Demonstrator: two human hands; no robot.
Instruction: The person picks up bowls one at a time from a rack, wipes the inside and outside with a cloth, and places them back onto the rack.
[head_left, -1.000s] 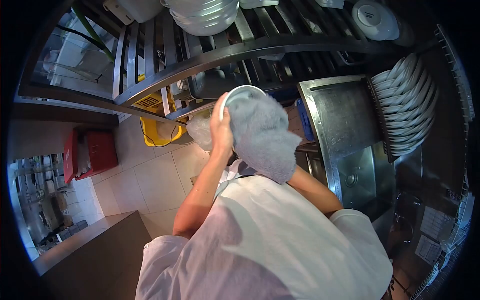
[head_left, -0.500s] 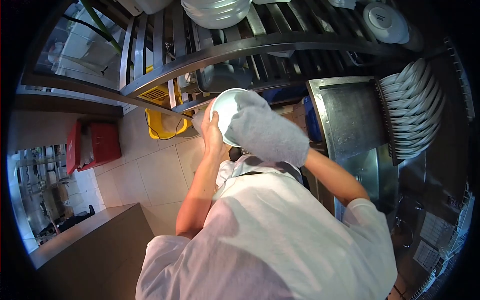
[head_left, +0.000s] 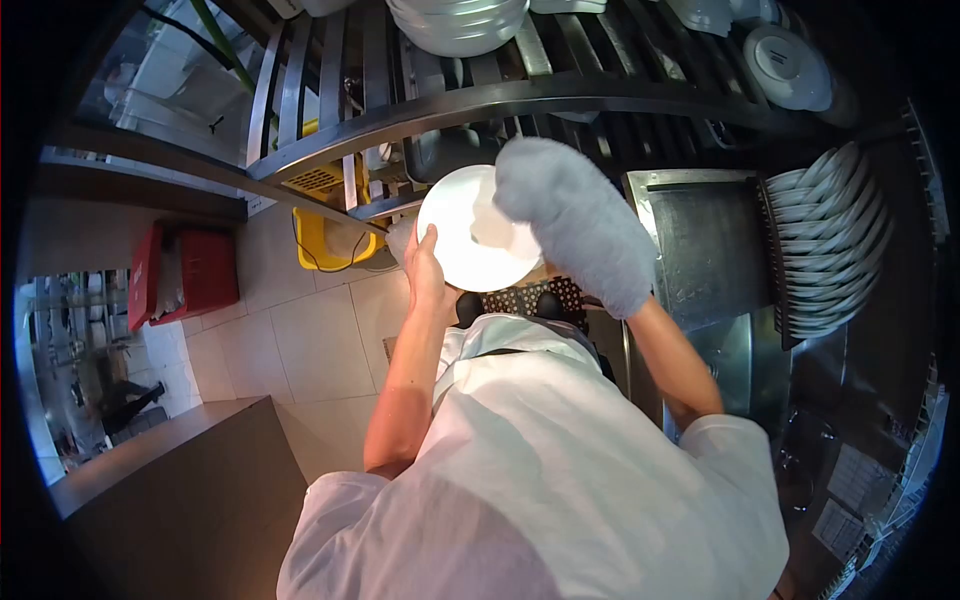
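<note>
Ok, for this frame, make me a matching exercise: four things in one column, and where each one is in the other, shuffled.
Things:
1. round white dish
2. grey fluffy cloth
3. stacked white bowls
4. row of white plates

Places:
A. on the slatted metal shelf
B. covering the end of the right arm
C. lined up beside the flat metal drainboard
D. in the grip of the left hand

Right pairs: 1-D, 2-B, 3-A, 4-C

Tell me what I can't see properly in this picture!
Head view: right hand, hidden inside the fluffy grey cloth.
Head view: most fingers of the left hand, hidden behind the white dish.
Head view: stacked bowls, cut off by the top edge.
Head view: writing on the papers, too small to read.
</note>
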